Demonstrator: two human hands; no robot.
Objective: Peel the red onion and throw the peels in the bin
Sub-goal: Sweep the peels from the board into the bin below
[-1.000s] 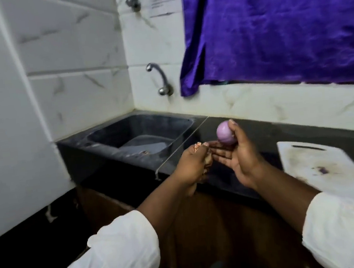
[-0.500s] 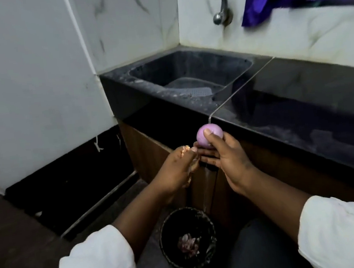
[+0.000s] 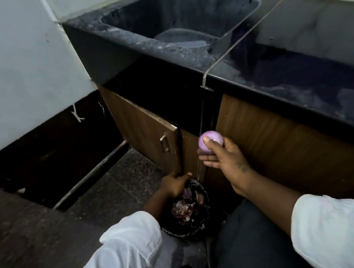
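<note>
1. You are holding the peeled red onion (image 3: 210, 141) in your right hand (image 3: 225, 161), out in front of the wooden cabinet doors (image 3: 147, 135) and below the edge of the dark countertop (image 3: 298, 84). It is looking smooth and pale purple all over, with no dry outer skin showing on the side facing you.
2. Your right thumb and fingers are closing around the onion, the thumb (image 3: 208, 141) pressing on its front and the other fingers cupping it from underneath.
3. Your left hand (image 3: 174, 183) is reaching down to the rim of the small black bin (image 3: 205, 216) on the floor, right over its opening. Its fingers are curling downward, and you cannot tell from this angle whether they are gripping any peel or letting it go.
4. Purple and brownish onion peels (image 3: 183, 208) are lying inside the bin, just under that hand.
5. Further out, the dark sink (image 3: 180, 16) is sitting to the left of the countertop, well above both hands.
6. Judging the progress: the peeling is looking finished, and the binning is looking nearly done or in its last release. What seems left is emptying the left hand fully, checking the hidden far side of the onion for stray skin, and binning anything found.
</note>
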